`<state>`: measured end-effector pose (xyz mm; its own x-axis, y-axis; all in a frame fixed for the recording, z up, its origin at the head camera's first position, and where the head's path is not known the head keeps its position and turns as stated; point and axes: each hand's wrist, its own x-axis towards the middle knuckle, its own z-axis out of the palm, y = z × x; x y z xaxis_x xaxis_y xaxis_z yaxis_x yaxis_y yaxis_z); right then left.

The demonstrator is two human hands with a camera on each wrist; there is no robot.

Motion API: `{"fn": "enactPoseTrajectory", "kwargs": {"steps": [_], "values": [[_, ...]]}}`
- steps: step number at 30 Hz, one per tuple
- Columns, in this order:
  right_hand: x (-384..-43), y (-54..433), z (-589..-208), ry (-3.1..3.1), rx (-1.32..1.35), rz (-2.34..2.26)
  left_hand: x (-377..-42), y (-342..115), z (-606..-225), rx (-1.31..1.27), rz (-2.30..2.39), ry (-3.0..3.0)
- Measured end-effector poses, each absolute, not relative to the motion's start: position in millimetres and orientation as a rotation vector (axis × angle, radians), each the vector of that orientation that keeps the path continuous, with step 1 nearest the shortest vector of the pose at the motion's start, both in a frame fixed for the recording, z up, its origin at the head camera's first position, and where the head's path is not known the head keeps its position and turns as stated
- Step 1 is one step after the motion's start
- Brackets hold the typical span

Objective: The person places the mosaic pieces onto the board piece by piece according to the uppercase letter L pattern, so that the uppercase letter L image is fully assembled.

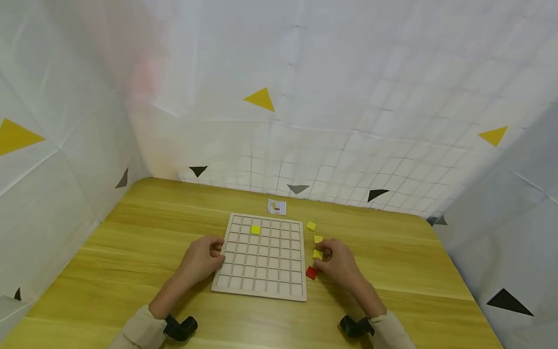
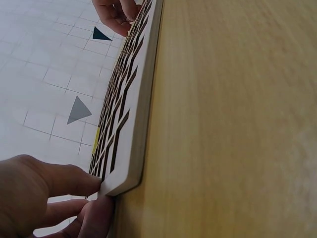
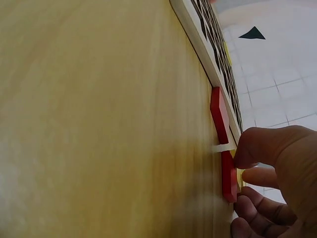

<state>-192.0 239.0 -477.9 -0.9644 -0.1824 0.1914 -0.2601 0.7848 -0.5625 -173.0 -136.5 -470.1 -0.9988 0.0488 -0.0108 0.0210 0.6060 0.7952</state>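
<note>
A pale wooden grid board (image 1: 261,294) lies on the table with one yellow tile (image 1: 255,230) in a cell of its upper part. My left hand (image 1: 202,259) holds the board's left edge; in the left wrist view its thumb (image 2: 74,179) lies at the board's corner. At the right, my right hand (image 1: 340,264) pinches a yellow square tile (image 1: 317,254) between thumb and fingers, low over the table. A red tile (image 1: 311,273) lies just left of the thumb, close to the board's right edge. In the right wrist view the fingers mostly hide the pinched tile.
Two more yellow tiles, an upper one (image 1: 311,226) and a lower one (image 1: 318,239), lie right of the board. Behind the board is a small printed grid card (image 1: 276,207). White sheeting (image 1: 340,126) with coloured triangles hangs around the wooden table (image 1: 392,271).
</note>
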Motion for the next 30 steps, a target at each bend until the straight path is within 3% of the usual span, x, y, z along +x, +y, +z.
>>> {"fn": "enactPoseTrajectory", "kwargs": {"steps": [30], "values": [[-200.3,240.2,-481.5,-2.857,0.320,0.919,-171.6,-136.4,-468.7,0.069,1.379,2.787]]}}
